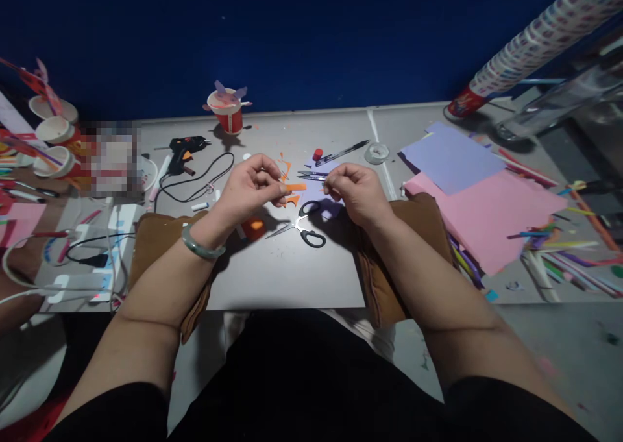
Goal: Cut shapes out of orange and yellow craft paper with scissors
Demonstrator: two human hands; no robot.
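Seemingly mid-handling, the left hand (250,185) pinches an orange strip (296,187) above the table (287,280), back from its front edge, while the right hand (357,192) bunches nearby, contents unclear, and steadiness seems needed next.

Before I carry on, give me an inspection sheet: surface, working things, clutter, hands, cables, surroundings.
Surface: grey tabletop, orange paper scraps.
Working things: orange paper strip; black-handled scissors lying open near the hands.
Clutter: glue gun, black pen, tape roll, pink sheet, lilac sheet.
Hands: left hand pinches the strip; right hand pinched, contents unclear.
Cables: black cord by the glue gun; white cables at left.
Surroundings: blue wall behind; paper cup stack at right.
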